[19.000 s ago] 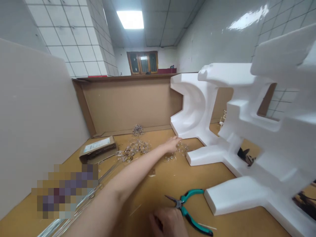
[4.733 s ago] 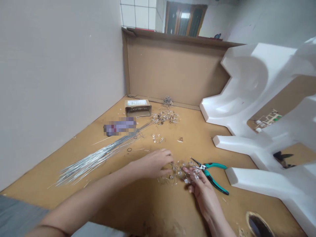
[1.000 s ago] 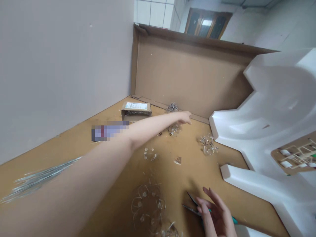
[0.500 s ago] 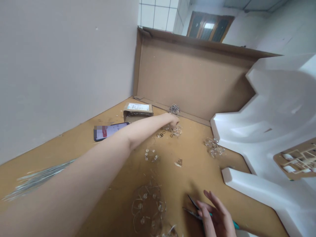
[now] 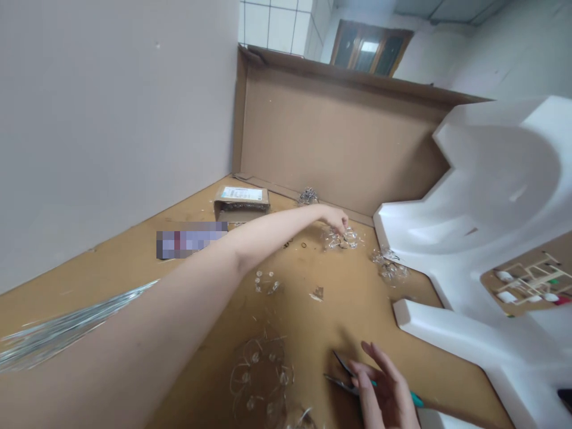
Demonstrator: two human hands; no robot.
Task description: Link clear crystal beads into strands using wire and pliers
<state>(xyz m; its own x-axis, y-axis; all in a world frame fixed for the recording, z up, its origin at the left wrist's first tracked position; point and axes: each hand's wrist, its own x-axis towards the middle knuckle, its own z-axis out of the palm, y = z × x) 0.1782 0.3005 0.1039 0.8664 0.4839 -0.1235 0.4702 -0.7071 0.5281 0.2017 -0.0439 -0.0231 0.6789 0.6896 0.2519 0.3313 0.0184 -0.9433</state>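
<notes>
My left hand (image 5: 336, 219) reaches to the back of the table. Its fingers are pinched on a cluster of clear beads and thin wire (image 5: 342, 239), resting low over the tabletop. My right hand (image 5: 388, 390) is at the lower right, curled around long-nose pliers (image 5: 346, 381) with teal handles; their jaws are spread. In front of me lies a ring of wire loops with clear beads (image 5: 261, 375), partly blurred. A smaller beaded piece (image 5: 267, 281) is behind it. Another clear bead-and-wire cluster (image 5: 389, 267) lies right of my left hand.
A bundle of straight wires (image 5: 80, 328) lies at the left, partly behind my forearm. Nearby are a phone (image 5: 192, 239) and a small cardboard box (image 5: 241, 202). A tangled metal heap (image 5: 308, 195) sits by the cardboard wall (image 5: 339, 131). White foam packing (image 5: 500, 161) stands at the right.
Over the last half second my left hand has shifted right, taking the bead-and-wire cluster along from beside the small dark rings. My right hand with the pliers stays almost in place.
</notes>
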